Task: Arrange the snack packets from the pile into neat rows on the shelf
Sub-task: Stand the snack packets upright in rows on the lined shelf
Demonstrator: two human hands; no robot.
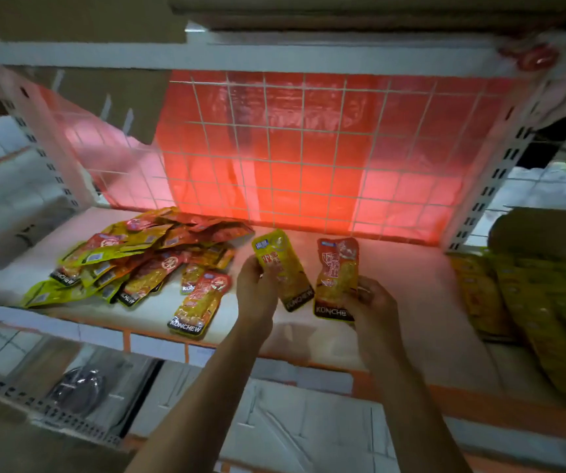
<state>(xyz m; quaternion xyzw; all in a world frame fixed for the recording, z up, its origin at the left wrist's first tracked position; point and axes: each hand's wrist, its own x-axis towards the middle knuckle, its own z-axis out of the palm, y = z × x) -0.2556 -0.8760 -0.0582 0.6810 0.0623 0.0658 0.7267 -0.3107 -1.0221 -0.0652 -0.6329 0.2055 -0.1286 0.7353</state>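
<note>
The left hand (256, 288) curls round the lower left edge of a yellow packet (286, 268), which leans with its top towards the back. The right hand (373, 302) pinches the bottom right corner of a red packet (336, 271), held nearly upright. The two packets stand side by side over the middle of the shelf (411, 302), their lower ends close together. Whether either rests on the shelf cannot be told.

They look like thin, glossy film pouches: light, bendy, and probably slippery against each other. A pinch on the flat sealed edge or a bottom corner, as both hands have now, should hold them without crushing the contents. Laid down flat they should stay put, but overlapped ones may slide.

To the left, the pile (138, 257) lies in a loose heap of red and yellow packets at crossed angles. One loose packet (198, 305) sits apart from it near the front edge. At the far right lie more yellow packs (530, 308), overlapping. Behind stands a wire grid (309, 148) against red sheeting.
</note>
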